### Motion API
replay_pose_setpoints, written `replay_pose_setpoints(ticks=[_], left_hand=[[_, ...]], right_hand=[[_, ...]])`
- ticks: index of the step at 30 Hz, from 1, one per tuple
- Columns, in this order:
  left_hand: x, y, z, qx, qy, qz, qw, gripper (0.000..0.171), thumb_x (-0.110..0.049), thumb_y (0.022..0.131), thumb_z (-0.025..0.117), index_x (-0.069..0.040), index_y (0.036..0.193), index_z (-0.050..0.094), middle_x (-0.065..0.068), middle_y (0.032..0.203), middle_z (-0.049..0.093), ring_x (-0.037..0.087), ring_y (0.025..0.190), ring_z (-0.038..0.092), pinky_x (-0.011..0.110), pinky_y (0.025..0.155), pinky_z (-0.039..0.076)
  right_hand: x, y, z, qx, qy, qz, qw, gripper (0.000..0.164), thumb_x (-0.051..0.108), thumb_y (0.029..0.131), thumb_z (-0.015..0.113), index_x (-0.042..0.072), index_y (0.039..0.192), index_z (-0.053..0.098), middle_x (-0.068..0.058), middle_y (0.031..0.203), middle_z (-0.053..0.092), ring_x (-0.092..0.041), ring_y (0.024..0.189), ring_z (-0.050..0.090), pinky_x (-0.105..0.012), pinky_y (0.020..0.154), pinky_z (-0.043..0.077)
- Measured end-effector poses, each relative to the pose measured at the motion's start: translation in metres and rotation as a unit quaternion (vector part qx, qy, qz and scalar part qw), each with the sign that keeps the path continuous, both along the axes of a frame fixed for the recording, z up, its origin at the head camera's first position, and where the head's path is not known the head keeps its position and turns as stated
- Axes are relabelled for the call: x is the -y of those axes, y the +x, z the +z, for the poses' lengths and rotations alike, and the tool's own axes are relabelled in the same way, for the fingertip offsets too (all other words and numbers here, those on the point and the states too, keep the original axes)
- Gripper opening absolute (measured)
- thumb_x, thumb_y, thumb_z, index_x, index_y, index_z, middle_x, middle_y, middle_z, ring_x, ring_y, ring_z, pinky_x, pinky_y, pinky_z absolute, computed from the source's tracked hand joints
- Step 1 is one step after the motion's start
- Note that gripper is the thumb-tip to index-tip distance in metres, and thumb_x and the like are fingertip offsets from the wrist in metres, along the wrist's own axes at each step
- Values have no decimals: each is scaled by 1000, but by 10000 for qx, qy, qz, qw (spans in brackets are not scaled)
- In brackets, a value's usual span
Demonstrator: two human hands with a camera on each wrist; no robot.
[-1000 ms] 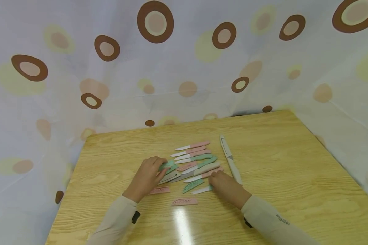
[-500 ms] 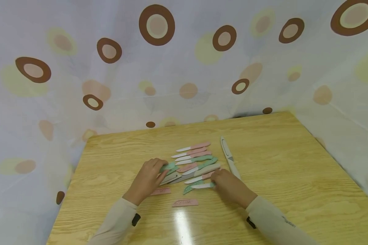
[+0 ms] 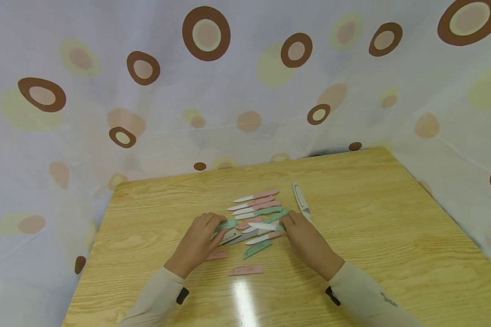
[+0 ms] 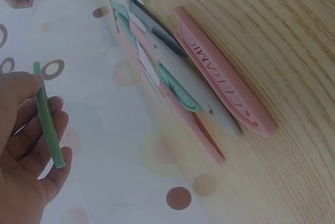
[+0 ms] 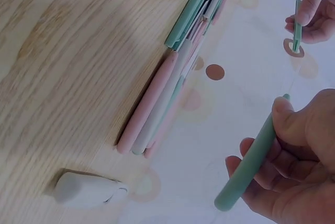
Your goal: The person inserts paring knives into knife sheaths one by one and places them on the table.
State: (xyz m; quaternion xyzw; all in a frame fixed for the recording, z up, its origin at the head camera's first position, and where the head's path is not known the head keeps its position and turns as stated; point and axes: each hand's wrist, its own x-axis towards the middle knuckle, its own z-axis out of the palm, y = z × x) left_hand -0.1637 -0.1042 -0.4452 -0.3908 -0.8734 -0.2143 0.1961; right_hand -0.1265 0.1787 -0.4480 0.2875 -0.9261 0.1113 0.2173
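Note:
My left hand (image 3: 198,240) pinches a green knife sheath (image 4: 48,124) between thumb and fingers, lifted above the table. My right hand (image 3: 308,245) grips a paring knife by its green handle (image 5: 248,166); its white blade (image 3: 266,226) points left toward the sheath, apart from it. Beneath both hands lie several pink-handled knives (image 3: 265,194) and green-handled knives (image 3: 268,210), in a rough row with white blades to the left. A larger grey-bladed knife and a beige sheath (image 3: 230,236) lie among them, partly covered.
A pink sheath marked CERAMIC (image 3: 246,270) lies nearest the front, with a green sheath (image 3: 258,249) behind it. Right of the row lies a sheathed beige knife (image 3: 300,197), its handle partly behind my right hand. A patterned curtain (image 3: 229,91) hangs behind the wooden table (image 3: 372,204).
My right hand has picked the green-handled knife up off the table and carried it up and away from me, over the other knives. My left hand has barely moved, still holding the green sheath.

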Motion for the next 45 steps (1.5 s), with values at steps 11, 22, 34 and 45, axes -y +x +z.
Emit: replay_pose_setpoints(ticks=[11, 22, 34, 45], left_hand=[[-11, 3, 4, -260, 14, -396, 9989, 27, -14, 84, 69, -3, 107, 60, 2, 99, 61, 15, 93, 55, 32, 83, 47], [-14, 1, 0, -74, -169, -377, 9991, 26, -17, 86, 66, -6, 108, 59, -1, 101, 60, 12, 93, 54, 29, 82, 46], [-17, 3, -1, -87, -125, -445, 9989, 25, -17, 86, 67, -5, 107, 60, 1, 100, 60, 13, 91, 54, 29, 80, 46], [-25, 4, -3, -127, -194, -614, 9978, 24, -12, 85, 67, -5, 107, 60, 1, 101, 60, 14, 92, 54, 27, 83, 45]], right_hand=[[7, -1, 2, 139, 28, 78, 9999, 21, 1, 80, 69, -1, 95, 53, -6, 90, 50, -18, 80, 47, -25, 66, 45], [9, 1, 1, 87, 90, 56, 9999, 24, 0, 79, 70, 0, 95, 53, -6, 90, 49, -17, 78, 46, -25, 65, 44], [8, 1, -1, 61, 14, 96, 9999, 24, 2, 78, 71, -1, 94, 53, -6, 91, 50, -18, 81, 47, -26, 68, 45], [12, 2, -1, 86, 62, 162, 9998, 24, -10, 77, 67, 1, 91, 51, -6, 89, 49, -17, 77, 43, -25, 65, 42]])
